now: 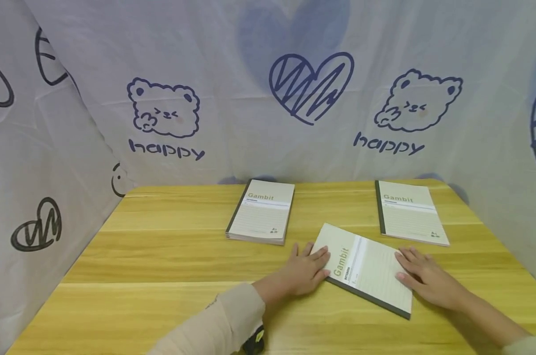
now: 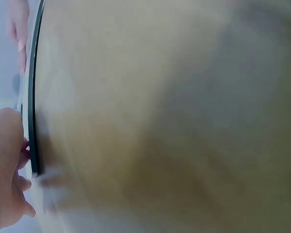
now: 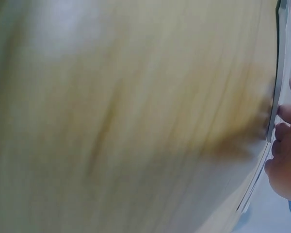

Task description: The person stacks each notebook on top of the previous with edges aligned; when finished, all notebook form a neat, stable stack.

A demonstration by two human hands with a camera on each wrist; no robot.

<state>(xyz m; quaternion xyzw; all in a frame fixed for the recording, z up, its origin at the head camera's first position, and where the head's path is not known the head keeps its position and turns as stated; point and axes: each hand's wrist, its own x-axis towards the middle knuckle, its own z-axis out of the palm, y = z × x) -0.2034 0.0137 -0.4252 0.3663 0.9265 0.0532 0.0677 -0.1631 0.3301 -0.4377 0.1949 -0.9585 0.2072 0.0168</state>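
— Left hand (image 1: 305, 270)?
— Flat on the counter (image 1: 161, 256), lower centre of the head view, fingers straight and spread, tips touching the near-left corner of the tilted Gambit notebook (image 1: 365, 268). No curl, no pinch. Beige sleeve (image 1: 219, 323) running off toward the bottom edge.

— Right hand (image 1: 425, 278)?
— Also flat and relaxed, fingers laid on the right end of that same notebook, right of centre. Holding nothing, just resting on the cover.

— Position of the notebook itself?
— Lying closed on the counter between the two hands, turned at a slant, dark spine along its lower edge, cover face up.

— Anything further back?
— A small stack of Gambit notebooks (image 1: 261, 217) at centre, near the backdrop; a single Gambit notebook (image 1: 411, 213) to the upper right, well apart from the stack. Both square-on, untouched.

— Behind those?
— White cloth backdrop (image 1: 232, 88) with bears, hearts and "happy" drawn in dark blue.

— Wrist views?
— Blurred; only wood grain, a dark notebook edge and fingertips beside it.
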